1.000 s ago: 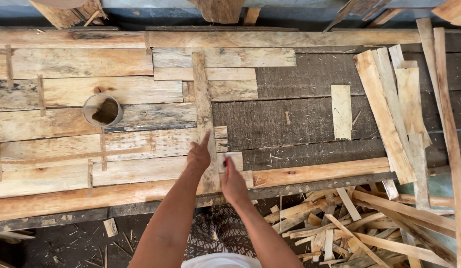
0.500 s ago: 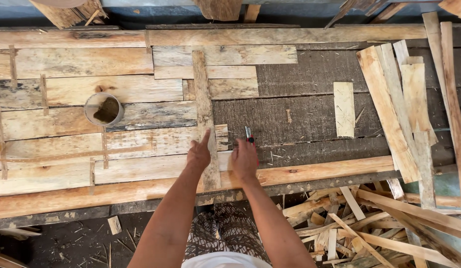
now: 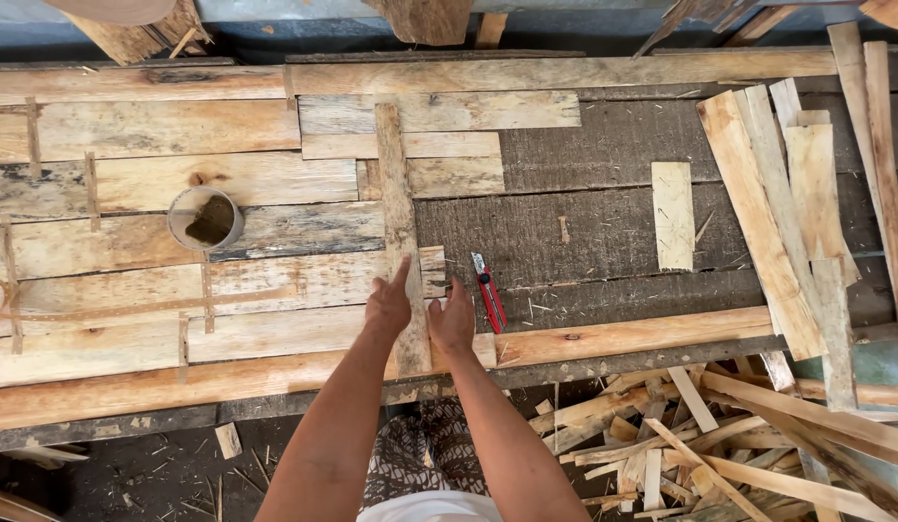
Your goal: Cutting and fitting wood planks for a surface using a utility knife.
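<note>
My left hand [image 3: 389, 304] lies flat on a narrow upright strip of veneer [image 3: 399, 213] that runs across the laid wood sheets, its forefinger pointing up along the strip. My right hand [image 3: 453, 319] presses down just right of the strip, fingers together, on a small pale piece at the strip's lower end. A red utility knife [image 3: 488, 292] lies loose on the dark board, a little to the right of my right hand. Neither hand holds anything.
A round tub of glue [image 3: 206, 217] stands on the sheets at left. A short pale veneer piece [image 3: 672, 215] lies on the dark board. Long strips [image 3: 778, 203] are stacked at right. Offcuts [image 3: 681, 445] pile up below the bench edge.
My right hand held the red knife over the board half a second ago. It has set the knife down and come back left to press beside the strip. My left hand stayed put.
</note>
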